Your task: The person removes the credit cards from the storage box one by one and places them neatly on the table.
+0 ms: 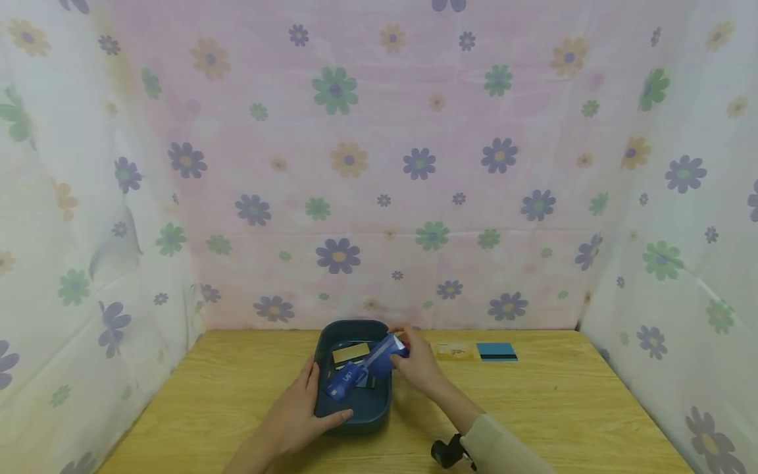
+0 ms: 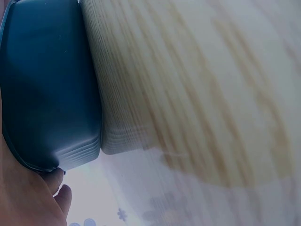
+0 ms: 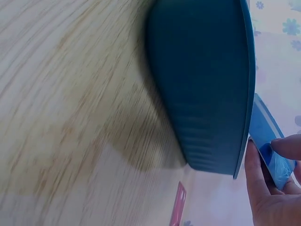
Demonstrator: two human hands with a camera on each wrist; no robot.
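A dark teal plastic bin (image 1: 360,411) stands on the table. My left hand (image 1: 294,408) grips its left side, with the thumb over the near rim and the fingers along the outer wall; fingertips show at the bin wall (image 2: 47,84) in the left wrist view. Above the bin's right rim, my right hand (image 1: 419,362) pinches a glossy blue packet (image 1: 381,355) between thumb and fingers. The packet (image 3: 265,120) slants beside the rim in the right wrist view. Just below it in the bin lies a blue piece with white lettering (image 1: 346,380), overlapping a gold-coloured card (image 1: 351,354) and other cards.
To the right of the bin lie a pale yellowish card (image 1: 454,351) and a blue card with a black stripe (image 1: 497,352). A thin pink flat thing (image 3: 177,207) is on the table near the bin. Flowered cloth (image 1: 379,164) walls the table in.
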